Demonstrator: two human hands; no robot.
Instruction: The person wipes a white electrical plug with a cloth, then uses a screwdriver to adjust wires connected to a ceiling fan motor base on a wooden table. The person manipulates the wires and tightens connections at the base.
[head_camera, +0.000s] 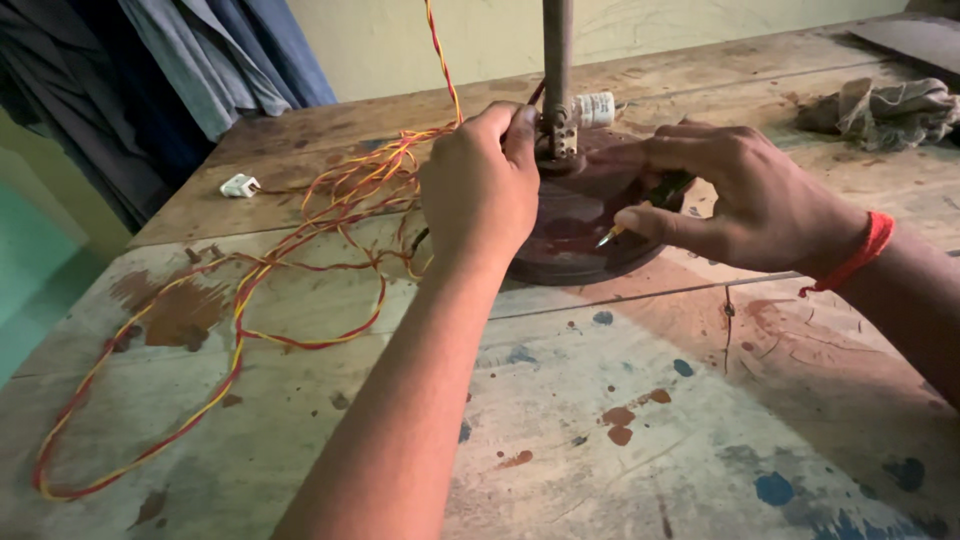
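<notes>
Stand base: round dark reddish-brown metal stand base (575, 235), domed, dull sheen, sits on desk near centre, upper half of view.
Pole: grey metal upright pole (557, 50) rises from base hub, top out of frame; small clamp fitting at its foot.
Capacitor: small white cylindrical part (594, 108) just beside pole, lying sideways.
Left hand: left hand (482, 185) curled on left edge of base next to pole foot, grip closed around something at the hub; cannot tell exactly what.
Right hand: right hand (735, 195) rests on right side of base, fingers pinching a slim tool with black handle and yellowish tip (610, 236); grip closed on tool. Red thread band on wrist.
Wire: twisted red-and-yellow cord (300, 240), loose loops across left of desk, one strand running up out of frame.
Plug: small white plastic plug (239, 185) at far left, apart from base.
Desk: worn wooden plank desk (640, 420), scratched, blotched with blue, red and brown paint.
Rag: crumpled grey-brown cloth (885, 110) at far right corner.
Background: blue-grey fabric (230, 50) hanging at top left.
</notes>
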